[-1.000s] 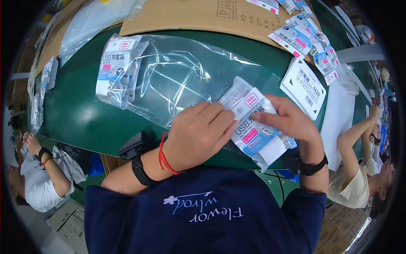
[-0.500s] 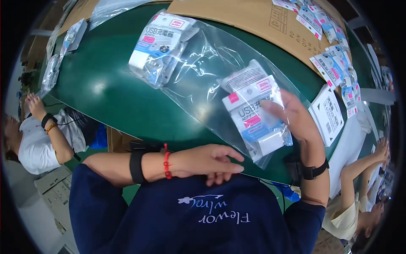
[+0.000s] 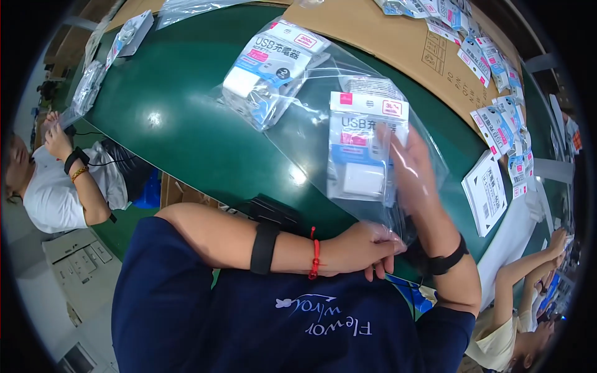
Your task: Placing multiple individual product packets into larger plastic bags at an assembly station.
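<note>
A large clear plastic bag (image 3: 308, 127) lies on the green table (image 3: 168, 124). My right hand (image 3: 415, 171) is inside the bag through its near opening and grips a stack of white and blue charger packs (image 3: 364, 149) by the right side. My left hand (image 3: 367, 247) rests at the table's near edge, its fingers closed on the bag's open rim. A second bundle of the same packs (image 3: 273, 62) lies deeper in the bag, at its far end.
A brown cardboard sheet (image 3: 385, 37) covers the table's far side, with several loose charger packs (image 3: 497, 121) along its right. A white printed card (image 3: 486, 193) lies at the right. A seated person (image 3: 59, 180) works at the left, and another person's arm (image 3: 528, 280) is at the lower right.
My right hand has carried the stack of packs from the table edge up into the bag. My left hand has let go of the stack and dropped back to the bag's rim.
</note>
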The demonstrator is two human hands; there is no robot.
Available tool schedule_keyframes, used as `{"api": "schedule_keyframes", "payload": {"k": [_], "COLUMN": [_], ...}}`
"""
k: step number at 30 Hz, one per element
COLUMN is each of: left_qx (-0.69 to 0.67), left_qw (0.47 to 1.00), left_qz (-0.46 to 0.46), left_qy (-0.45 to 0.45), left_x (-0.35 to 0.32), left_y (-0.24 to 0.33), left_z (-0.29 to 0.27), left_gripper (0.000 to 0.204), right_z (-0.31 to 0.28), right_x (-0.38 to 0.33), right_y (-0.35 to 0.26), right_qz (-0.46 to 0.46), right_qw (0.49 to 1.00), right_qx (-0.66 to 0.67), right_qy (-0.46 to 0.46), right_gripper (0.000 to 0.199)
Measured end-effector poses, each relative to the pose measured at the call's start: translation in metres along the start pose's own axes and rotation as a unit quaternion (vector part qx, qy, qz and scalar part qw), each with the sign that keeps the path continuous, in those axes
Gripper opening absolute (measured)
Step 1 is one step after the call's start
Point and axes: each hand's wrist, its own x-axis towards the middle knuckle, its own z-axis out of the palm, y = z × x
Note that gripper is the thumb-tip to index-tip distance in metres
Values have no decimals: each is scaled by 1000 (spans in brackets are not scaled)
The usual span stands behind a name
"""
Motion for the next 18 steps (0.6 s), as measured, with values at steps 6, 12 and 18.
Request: {"api": "schedule_keyframes", "payload": {"k": [6,12,18], "left_qx": [14,30,46], "left_qw": [1000,999,998], "left_qz": [9,11,-18], "left_qy": [-3,-20,-35], "left_x": [0,1,2], "left_y": [-2,-1,-6], "left_z": [-6,-7,-10], "left_gripper": [31,31,32], "right_z": [-16,-38,14], "right_x": [-9,-7,-3], "right_y": [-25,-17,-15], "right_qz": [14,204,186], "right_qw": [993,958,966], "right_qx": [-64,-51,93], "right_qy": [-98,-197,-156], "right_gripper": [33,39,46]}}
